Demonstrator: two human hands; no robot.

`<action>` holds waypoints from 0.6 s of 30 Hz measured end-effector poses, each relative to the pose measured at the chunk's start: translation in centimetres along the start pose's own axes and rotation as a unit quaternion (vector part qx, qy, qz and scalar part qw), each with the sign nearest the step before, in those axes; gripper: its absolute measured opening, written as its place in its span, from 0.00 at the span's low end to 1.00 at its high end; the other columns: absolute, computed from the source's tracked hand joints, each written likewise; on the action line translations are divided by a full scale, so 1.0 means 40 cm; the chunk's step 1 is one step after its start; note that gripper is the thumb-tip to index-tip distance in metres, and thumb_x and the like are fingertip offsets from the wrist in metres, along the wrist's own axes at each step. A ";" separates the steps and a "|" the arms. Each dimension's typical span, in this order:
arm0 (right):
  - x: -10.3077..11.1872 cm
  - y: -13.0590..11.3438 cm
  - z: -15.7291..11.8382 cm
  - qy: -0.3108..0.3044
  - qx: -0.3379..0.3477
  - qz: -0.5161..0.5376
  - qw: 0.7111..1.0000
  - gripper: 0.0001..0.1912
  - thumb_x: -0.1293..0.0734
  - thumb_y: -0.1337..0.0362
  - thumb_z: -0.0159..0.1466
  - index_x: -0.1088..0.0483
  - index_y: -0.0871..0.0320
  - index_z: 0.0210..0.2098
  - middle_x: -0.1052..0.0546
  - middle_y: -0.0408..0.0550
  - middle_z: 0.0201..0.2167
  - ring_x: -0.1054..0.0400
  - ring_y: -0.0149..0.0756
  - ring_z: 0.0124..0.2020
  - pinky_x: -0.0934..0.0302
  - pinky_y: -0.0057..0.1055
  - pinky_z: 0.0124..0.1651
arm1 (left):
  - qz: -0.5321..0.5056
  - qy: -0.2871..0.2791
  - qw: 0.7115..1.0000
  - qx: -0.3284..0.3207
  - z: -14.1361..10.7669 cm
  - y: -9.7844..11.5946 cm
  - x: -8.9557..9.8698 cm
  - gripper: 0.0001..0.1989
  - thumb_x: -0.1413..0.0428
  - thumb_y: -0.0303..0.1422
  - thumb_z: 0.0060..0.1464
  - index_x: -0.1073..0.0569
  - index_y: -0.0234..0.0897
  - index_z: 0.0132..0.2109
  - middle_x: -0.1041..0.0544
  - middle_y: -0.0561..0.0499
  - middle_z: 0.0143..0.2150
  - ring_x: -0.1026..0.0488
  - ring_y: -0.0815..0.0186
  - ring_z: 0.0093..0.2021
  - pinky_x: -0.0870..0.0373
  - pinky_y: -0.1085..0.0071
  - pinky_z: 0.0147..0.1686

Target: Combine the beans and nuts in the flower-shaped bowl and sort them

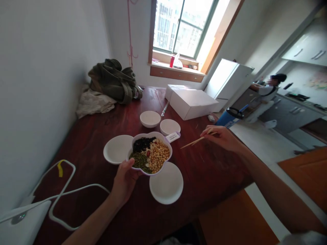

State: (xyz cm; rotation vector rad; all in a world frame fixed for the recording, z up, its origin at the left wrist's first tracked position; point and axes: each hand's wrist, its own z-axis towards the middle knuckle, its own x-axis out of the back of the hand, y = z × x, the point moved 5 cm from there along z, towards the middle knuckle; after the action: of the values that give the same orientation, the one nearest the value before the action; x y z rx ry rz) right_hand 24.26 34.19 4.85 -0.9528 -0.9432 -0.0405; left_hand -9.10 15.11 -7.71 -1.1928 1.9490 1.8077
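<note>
1. Head view: the left hand (125, 180) grips a scalloped, lavender-rimmed dish (171, 152) at its near left edge, thumb over the rim and fingers below.
2. The dish is mid-surface, overlapping the left white bowl (114, 149) and the near white bowl (166, 186) in view; whether it touches them, I cannot tell. Two more white bowls, one farther left (150, 119) and one farther right (170, 127), stand beyond it on the surface (204, 180).
3. It carries black beans (142, 144), green beans (140, 161) and tan beans (160, 153); these look hard, round and slippery, likely to roll.
4. The dish seems light, stiff plastic; the rim or the labelled handle (173, 137) should give a secure hold, kept level.
5. The right hand (217, 137) holds wooden chopsticks (195, 141) right of the dish, nothing visible between their tips. They look light and stiff, best held well back.
</note>
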 end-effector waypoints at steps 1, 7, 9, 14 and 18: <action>0.009 -0.014 -0.001 -0.007 0.004 -0.002 1.000 0.14 0.27 0.51 0.72 0.16 0.54 0.39 0.16 0.52 0.40 0.23 0.43 0.40 0.32 0.37 0.42 | -0.003 0.004 1.000 -0.001 0.004 -0.002 0.001 0.16 0.24 0.42 0.47 0.15 0.36 0.37 0.11 0.51 0.36 0.15 0.59 0.32 0.10 0.61 0.42; 0.016 -0.085 -0.014 -0.077 0.019 -0.041 0.996 0.08 0.29 0.63 0.70 0.17 0.55 0.37 0.20 0.47 0.35 0.29 0.36 0.33 0.38 0.33 0.36 | 0.004 -0.003 1.000 -0.013 0.010 -0.006 -0.001 0.14 0.28 0.41 0.50 0.15 0.36 0.39 0.11 0.48 0.36 0.13 0.57 0.34 0.11 0.59 0.45; -0.002 -0.093 -0.019 -0.087 0.019 -0.031 0.996 0.07 0.29 0.63 0.70 0.18 0.55 0.37 0.21 0.46 0.35 0.29 0.35 0.32 0.39 0.32 0.34 | 0.011 -0.013 1.000 -0.020 0.010 -0.006 -0.003 0.14 0.29 0.41 0.52 0.14 0.37 0.41 0.10 0.48 0.38 0.12 0.55 0.36 0.10 0.58 0.44; -0.056 -0.078 -0.026 -0.062 0.052 0.005 0.997 0.13 0.28 0.56 0.72 0.19 0.57 0.34 0.23 0.46 0.31 0.34 0.32 0.28 0.44 0.32 0.31 | 0.010 -0.009 0.999 -0.031 0.011 -0.007 -0.001 0.15 0.28 0.42 0.50 0.14 0.39 0.41 0.10 0.50 0.39 0.12 0.57 0.37 0.10 0.63 0.43; -0.090 -0.017 -0.026 -0.020 0.037 0.007 0.999 0.28 0.30 0.46 0.73 0.28 0.57 0.23 0.31 0.42 0.23 0.39 0.31 0.25 0.48 0.32 0.31 | -0.014 0.001 1.000 -0.021 0.009 -0.013 -0.001 0.17 0.25 0.43 0.48 0.14 0.40 0.43 0.09 0.51 0.45 0.11 0.55 0.44 0.11 0.62 0.47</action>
State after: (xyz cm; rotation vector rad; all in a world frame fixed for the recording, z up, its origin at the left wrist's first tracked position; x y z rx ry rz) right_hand 22.45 31.74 2.55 -0.8944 -0.9678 0.0257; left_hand -8.84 15.50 -8.12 -1.2292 1.8964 1.8420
